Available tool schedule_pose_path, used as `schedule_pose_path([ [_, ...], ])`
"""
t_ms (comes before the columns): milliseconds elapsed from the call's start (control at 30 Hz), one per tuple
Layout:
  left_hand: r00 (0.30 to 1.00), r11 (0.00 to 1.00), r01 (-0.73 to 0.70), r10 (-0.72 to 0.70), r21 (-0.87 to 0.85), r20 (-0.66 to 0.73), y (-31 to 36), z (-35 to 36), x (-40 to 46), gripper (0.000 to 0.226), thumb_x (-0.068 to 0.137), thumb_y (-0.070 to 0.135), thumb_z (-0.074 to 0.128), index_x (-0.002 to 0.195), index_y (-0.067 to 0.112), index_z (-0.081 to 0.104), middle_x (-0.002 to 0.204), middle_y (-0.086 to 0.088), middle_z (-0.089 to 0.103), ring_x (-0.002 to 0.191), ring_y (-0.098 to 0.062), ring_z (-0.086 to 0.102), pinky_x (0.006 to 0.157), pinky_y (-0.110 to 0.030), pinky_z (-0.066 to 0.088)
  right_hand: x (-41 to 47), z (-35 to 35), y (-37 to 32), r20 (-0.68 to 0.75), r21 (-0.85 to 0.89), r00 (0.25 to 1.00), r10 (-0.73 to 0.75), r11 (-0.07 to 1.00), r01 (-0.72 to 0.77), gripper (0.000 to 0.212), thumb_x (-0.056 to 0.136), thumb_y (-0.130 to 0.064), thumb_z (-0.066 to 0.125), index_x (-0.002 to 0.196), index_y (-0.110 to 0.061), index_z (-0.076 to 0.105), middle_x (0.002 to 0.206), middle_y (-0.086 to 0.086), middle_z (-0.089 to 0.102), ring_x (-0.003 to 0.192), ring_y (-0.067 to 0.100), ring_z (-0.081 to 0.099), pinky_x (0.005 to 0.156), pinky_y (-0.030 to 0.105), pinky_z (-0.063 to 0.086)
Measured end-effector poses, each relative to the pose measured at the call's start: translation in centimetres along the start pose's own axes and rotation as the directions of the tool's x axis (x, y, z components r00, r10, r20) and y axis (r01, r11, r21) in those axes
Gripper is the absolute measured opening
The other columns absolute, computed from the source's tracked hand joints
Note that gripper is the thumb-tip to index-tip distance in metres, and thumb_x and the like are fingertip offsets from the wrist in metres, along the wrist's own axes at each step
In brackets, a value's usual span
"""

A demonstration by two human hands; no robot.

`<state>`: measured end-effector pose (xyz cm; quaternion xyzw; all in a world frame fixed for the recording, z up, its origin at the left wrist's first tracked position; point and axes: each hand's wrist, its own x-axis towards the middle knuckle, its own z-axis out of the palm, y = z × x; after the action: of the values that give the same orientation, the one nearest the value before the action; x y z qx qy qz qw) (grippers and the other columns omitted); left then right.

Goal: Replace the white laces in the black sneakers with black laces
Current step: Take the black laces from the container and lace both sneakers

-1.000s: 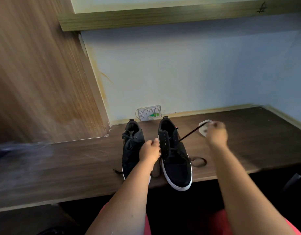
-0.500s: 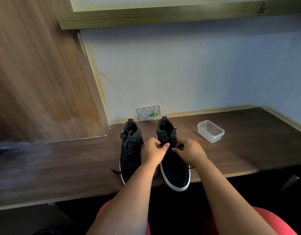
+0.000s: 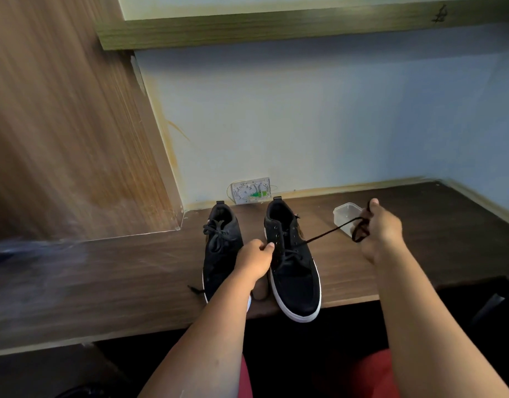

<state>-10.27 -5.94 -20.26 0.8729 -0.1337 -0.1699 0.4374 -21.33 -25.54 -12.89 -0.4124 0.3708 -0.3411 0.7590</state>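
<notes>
Right hand fingers clamped on black lace, drawn taut from right sneaker just beside left hand, which pinches its eyelet edge (steadying). Pull evenly, keep shoe pinned.

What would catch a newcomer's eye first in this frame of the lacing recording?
Most striking is the black lace stretched taut from the right sneaker at the desk's front edge up to the right hand, which grips it raised in front of a clear plastic container. The left hand holds that sneaker's eyelet edge, while the left sneaker stands beside it, already laced in black.
</notes>
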Motion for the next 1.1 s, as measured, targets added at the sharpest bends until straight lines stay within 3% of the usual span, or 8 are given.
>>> schedule_pose_path([
  [67, 0.999, 0.998, -0.014, 0.011, 0.065, 0.041, 0.7, -0.5, -0.8, 0.032, 0.098, 0.040, 0.047, 0.083, 0.011, 0.049, 0.088, -0.009, 0.058, 0.080, -0.024, 0.052, 0.070, -0.034, 0.042, -0.5, 0.3, 1.2, 0.151, -0.437, 0.982, -0.114, 0.883, 0.170, 0.028, 0.094, -0.046, 0.056, 0.094, -0.018, 0.056, 0.085, -0.001, 0.056, 0.071, 0.013, 0.053, 0.065, 0.029, 0.041],
  [133, 0.996, 0.989, -0.027, 0.015, 0.148, 0.083, 0.7, -0.8, -1.0, 0.028, 0.101, 0.037, 0.044, 0.091, 0.012, 0.049, 0.089, -0.003, 0.052, 0.085, -0.022, 0.050, 0.070, -0.030, 0.037, -0.8, 0.5, 3.0, 0.409, -0.742, 0.899, -0.160, 0.515, 0.429, 0.035, 0.085, -0.051, 0.066, 0.101, -0.021, 0.061, 0.094, -0.003, 0.059, 0.088, 0.016, 0.057, 0.077, 0.029, 0.043],
  [267, 0.976, 0.968, -0.102, 0.052, 0.229, 0.213, 0.2, -1.3, -1.2, 0.014, 0.100, 0.026, 0.047, 0.107, 0.013, 0.050, 0.107, -0.005, 0.052, 0.101, -0.023, 0.052, 0.087, -0.033, 0.042, -1.2, 0.8, 5.7, 0.573, -0.819, 0.817, 0.071, 0.069, 0.569, 0.016, 0.084, -0.039, 0.071, 0.088, -0.023, 0.068, 0.071, -0.008, 0.057, 0.079, 0.018, 0.060, 0.066, 0.025, 0.044],
  [500, 0.952, 0.939, -0.247, 0.190, 0.238, 0.238, 0.3, -2.0, -1.9, 0.016, 0.096, 0.016, 0.055, 0.111, 0.011, 0.054, 0.098, -0.001, 0.056, 0.089, -0.016, 0.052, 0.082, -0.027, 0.043, -0.2, 0.7, 5.4, 0.572, -0.783, 0.813, -0.106, 0.225, 0.580, 0.012, 0.092, -0.027, 0.062, 0.100, -0.019, 0.063, 0.093, 0.000, 0.065, 0.091, 0.021, 0.061, 0.080, 0.034, 0.051],
  [633, 0.954, 0.910, -0.285, 0.239, 0.300, 0.183, 1.5, -2.3, -2.1, 0.021, 0.099, 0.013, 0.045, 0.109, 0.004, 0.061, 0.101, -0.012, 0.061, 0.084, -0.023, 0.055, 0.072, -0.030, 0.043, -0.7, 0.6, 6.8, 0.616, -0.785, 0.787, 0.027, 0.103, 0.611, 0.009, 0.085, -0.030, 0.070, 0.092, -0.027, 0.064, 0.092, -0.005, 0.063, 0.090, 0.017, 0.060, 0.079, 0.033, 0.051],
  [800, 0.984, 0.995, -0.103, 0.104, -0.019, 0.148, 1.3, -2.9, -2.1, 0.026, 0.097, 0.015, 0.039, 0.082, 0.014, 0.060, 0.084, -0.004, 0.058, 0.073, -0.017, 0.049, 0.067, -0.029, 0.038, -0.4, 0.6, 6.4, 0.582, -0.794, 0.809, -0.085, 0.155, 0.588, 0.010, 0.091, -0.028, 0.063, 0.095, -0.019, 0.064, 0.089, 0.000, 0.064, 0.086, 0.021, 0.060, 0.079, 0.036, 0.051],
  [933, 0.989, 0.987, -0.054, 0.074, -0.153, 0.130, 1.1, -3.0, -2.2, 0.030, 0.093, 0.016, 0.039, 0.070, 0.017, 0.059, 0.082, -0.005, 0.060, 0.071, -0.017, 0.050, 0.071, -0.032, 0.039, -0.4, 0.3, 6.1, 0.618, -0.775, 0.786, -0.024, 0.151, 0.614, 0.025, 0.086, -0.029, 0.070, 0.110, -0.028, 0.064, 0.103, -0.008, 0.060, 0.100, 0.015, 0.057, 0.090, 0.036, 0.050],
  [1100, 0.993, 0.982, -0.025, 0.046, -0.186, 0.111, 1.3, -3.0, -2.3, 0.031, 0.090, 0.014, 0.040, 0.063, 0.013, 0.057, 0.072, -0.010, 0.051, 0.065, -0.021, 0.043, 0.065, -0.035, 0.034, -0.8, 0.7, 7.1, 0.633, -0.766, 0.771, -0.065, 0.091, 0.636, 0.008, 0.088, -0.024, 0.065, 0.089, -0.017, 0.068, 0.093, -0.001, 0.064, 0.089, 0.019, 0.060, 0.076, 0.031, 0.049],
])
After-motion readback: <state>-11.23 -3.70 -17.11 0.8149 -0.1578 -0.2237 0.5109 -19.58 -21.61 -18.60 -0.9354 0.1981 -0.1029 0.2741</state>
